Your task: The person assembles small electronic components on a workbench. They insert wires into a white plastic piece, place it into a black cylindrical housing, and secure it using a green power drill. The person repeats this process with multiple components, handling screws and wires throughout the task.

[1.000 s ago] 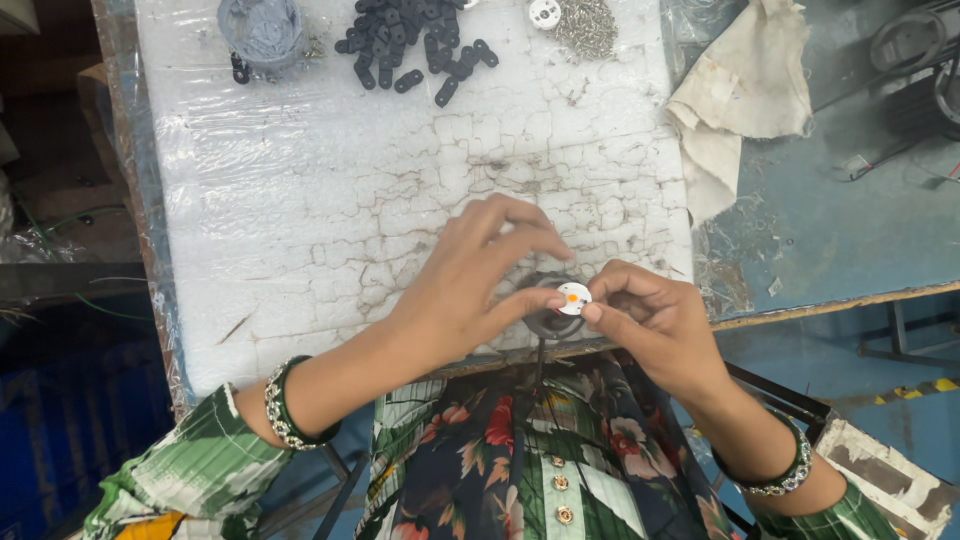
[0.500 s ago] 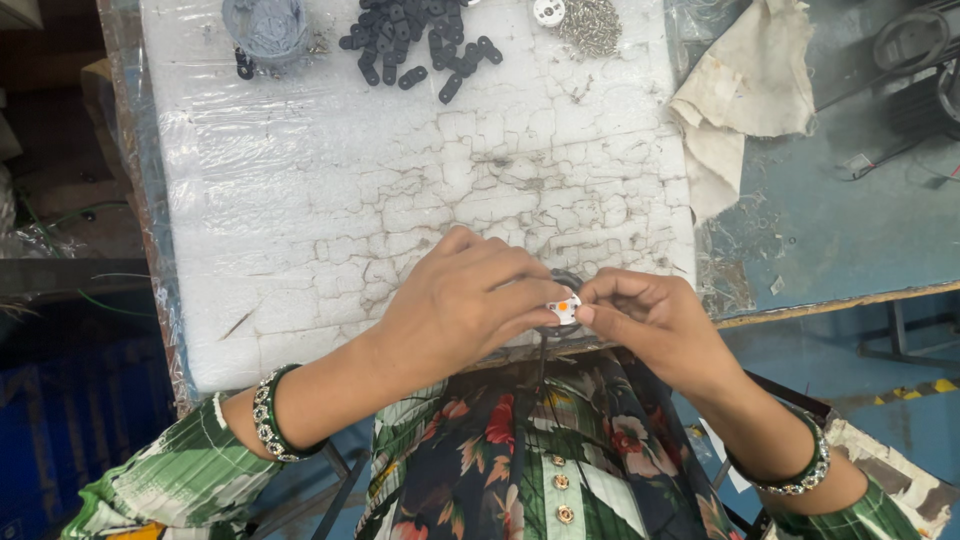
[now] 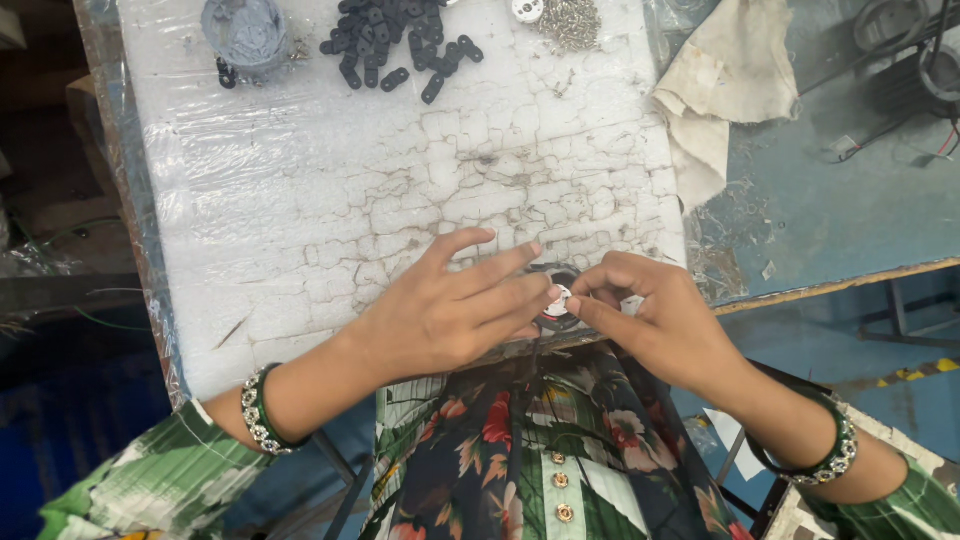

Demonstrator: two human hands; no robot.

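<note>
My left hand (image 3: pixel 445 310) and my right hand (image 3: pixel 655 315) meet at the near edge of a white cracked foam board (image 3: pixel 400 180) wrapped in plastic film. Between their fingertips sits a small round black part with a white and orange centre (image 3: pixel 558 300). Both hands pinch it, the left from the left side, the right from the right. Most of the part is hidden by the fingers. Each wrist wears a beaded bangle.
At the board's far edge lie a heap of small black link pieces (image 3: pixel 400 45), a grey round cup (image 3: pixel 245 35), a pile of small metal screws (image 3: pixel 572 22) and a white round part (image 3: pixel 527 10). A crumpled beige cloth (image 3: pixel 725 90) lies on the blue table (image 3: pixel 850 200) to the right.
My left fingers spread a little and shifted over the small round part while both hands stayed at the board's near edge. The view moved slightly.
</note>
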